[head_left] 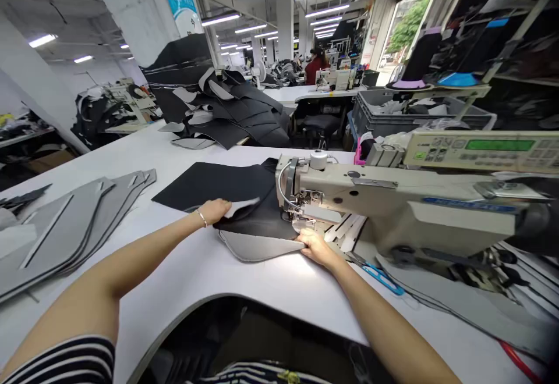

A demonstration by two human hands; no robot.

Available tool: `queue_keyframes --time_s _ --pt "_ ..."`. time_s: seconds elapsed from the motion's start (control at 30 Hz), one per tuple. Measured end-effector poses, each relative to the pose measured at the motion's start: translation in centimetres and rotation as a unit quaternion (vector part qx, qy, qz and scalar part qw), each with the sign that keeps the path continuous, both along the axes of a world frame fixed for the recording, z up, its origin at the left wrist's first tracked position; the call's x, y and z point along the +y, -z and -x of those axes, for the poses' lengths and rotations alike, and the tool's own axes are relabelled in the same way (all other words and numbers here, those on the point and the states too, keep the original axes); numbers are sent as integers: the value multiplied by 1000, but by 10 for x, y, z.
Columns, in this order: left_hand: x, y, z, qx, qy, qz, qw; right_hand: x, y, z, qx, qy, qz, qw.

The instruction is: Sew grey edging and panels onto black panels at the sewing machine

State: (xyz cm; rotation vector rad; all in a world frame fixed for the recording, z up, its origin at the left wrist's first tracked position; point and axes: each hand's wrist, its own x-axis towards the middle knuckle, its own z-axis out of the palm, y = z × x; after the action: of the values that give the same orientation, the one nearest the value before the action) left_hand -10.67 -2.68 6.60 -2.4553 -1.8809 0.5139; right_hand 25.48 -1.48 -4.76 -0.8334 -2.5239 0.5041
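Black fabric panels [218, 183] lie on the white table, their right end under the head of a sewing machine [349, 189]. My left hand [213, 211] is closed on a folded-up edge of the black fabric, whose grey underside shows beside the fingers. At the machine's needle area, my right hand [313, 245] pinches the near corner of the fabric, where a grey-backed layer [257, 246] sticks out below the black one. The needle tip is too small to make out.
Stacked grey panels [82, 215] lie at the left, and a pile of black and grey pieces [236, 110] at the back. Blue-handled scissors [382, 279] rest right of my right hand. A grey crate [379, 117] stands behind the machine. A person in red [315, 70] sits farther off.
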Motion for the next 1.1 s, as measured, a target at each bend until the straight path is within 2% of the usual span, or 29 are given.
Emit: queue_keyframes --time_s 0.07,0.13,0.27,0.4,0.53,0.63,0.8,0.97,1.1 --pt "-3 -13 -27 46 8 -75 996 -4 0 2 1 -9 -56 998" --pt "-6 -16 -57 59 26 -110 992 -8 0 4 3 0 -92 996" --pt "-15 0 -111 30 58 -104 992 -10 3 4 8 -24 -96 995" --pt "-14 21 -140 -12 68 -49 996 -5 5 -1 23 -94 -70 993" --pt "-4 27 -149 -29 30 57 998 -2 1 -3 13 -123 -43 991" --pt "1 29 -153 -10 13 86 996 -2 -1 -1 11 -122 -10 992" --pt "-3 39 -158 -13 35 69 997 -1 -2 3 5 -118 20 993" --pt "-10 51 -156 -40 125 -11 991 -6 -7 7 -14 -94 18 995" --pt "-10 57 -155 -44 141 10 989 -8 -8 8 -24 -82 22 996"
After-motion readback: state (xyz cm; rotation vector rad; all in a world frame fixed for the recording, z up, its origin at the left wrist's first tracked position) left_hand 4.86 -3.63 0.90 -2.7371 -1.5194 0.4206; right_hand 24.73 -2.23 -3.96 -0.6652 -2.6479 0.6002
